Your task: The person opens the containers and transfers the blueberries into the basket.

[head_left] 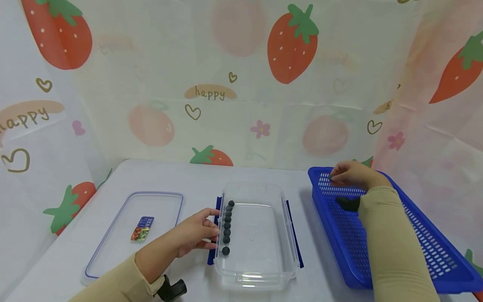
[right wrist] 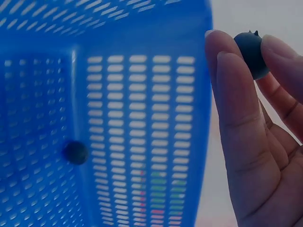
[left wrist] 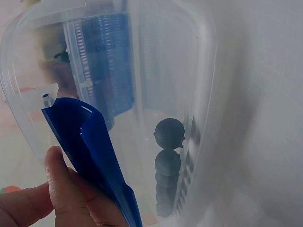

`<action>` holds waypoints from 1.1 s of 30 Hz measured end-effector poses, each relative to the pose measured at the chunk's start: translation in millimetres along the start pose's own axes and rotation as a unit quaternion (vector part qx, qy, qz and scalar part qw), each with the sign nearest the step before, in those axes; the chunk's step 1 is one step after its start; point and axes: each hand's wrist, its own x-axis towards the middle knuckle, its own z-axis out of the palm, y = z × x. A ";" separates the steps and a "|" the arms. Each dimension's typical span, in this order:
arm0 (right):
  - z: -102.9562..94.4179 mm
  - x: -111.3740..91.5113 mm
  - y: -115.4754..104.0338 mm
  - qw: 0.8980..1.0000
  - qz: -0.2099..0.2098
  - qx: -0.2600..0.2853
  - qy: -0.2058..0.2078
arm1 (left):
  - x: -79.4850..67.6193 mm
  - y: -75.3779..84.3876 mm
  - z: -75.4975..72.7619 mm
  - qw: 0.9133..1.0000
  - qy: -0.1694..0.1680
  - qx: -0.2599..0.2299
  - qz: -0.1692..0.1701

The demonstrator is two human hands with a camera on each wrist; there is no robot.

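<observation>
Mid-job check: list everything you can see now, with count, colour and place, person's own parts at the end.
Table: one, white, under everything
Backdrop: one surround, pale with coloured prints, behind and beside the table
Basket: one, blue, table's right side
Box: one, clear, table's middle
Latches: two, blue, box's left and right sides
Lid: one, clear with bluish rim, table's left side
Label: one, multicoloured, at the lid's middle
Berries: about ten visible, dark; about eight lined up along box's left side, one in basket, one held
Wrist cameras: two, black, one per wrist
Sleeves: two, tan, on both arms
Left hand: one, bare, touching left latch
Right hand: one, bare, pinching a berry by the basket
</observation>
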 end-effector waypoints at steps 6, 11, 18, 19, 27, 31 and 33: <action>-2.7 -2.3 8.2 1.000 0.009 -0.009 0.001 | -0.2 -0.3 -0.6 1.000 -0.003 -0.001 0.000; -3.1 -2.2 10.2 1.000 0.005 -0.002 -0.004 | -1.0 0.3 -0.5 1.000 -0.003 -0.001 0.000; -3.3 -2.4 10.6 1.000 0.006 0.004 -0.001 | -1.2 0.7 -0.1 1.000 -0.002 0.000 0.002; -3.3 -2.7 10.4 1.000 0.007 0.004 0.000 | -1.3 0.8 -0.1 1.000 -0.002 0.000 0.001; -0.6 -3.0 0.4 1.000 -0.002 0.012 0.001 | -2.1 0.8 0.4 1.000 0.001 0.001 0.004; 8.3 -0.9 -16.5 1.000 -0.019 0.009 -0.005 | -2.2 0.7 0.5 1.000 0.002 0.002 0.005; 14.9 0.6 -27.7 1.000 -0.030 0.006 -0.007 | -1.9 0.4 0.4 1.000 0.002 0.002 0.005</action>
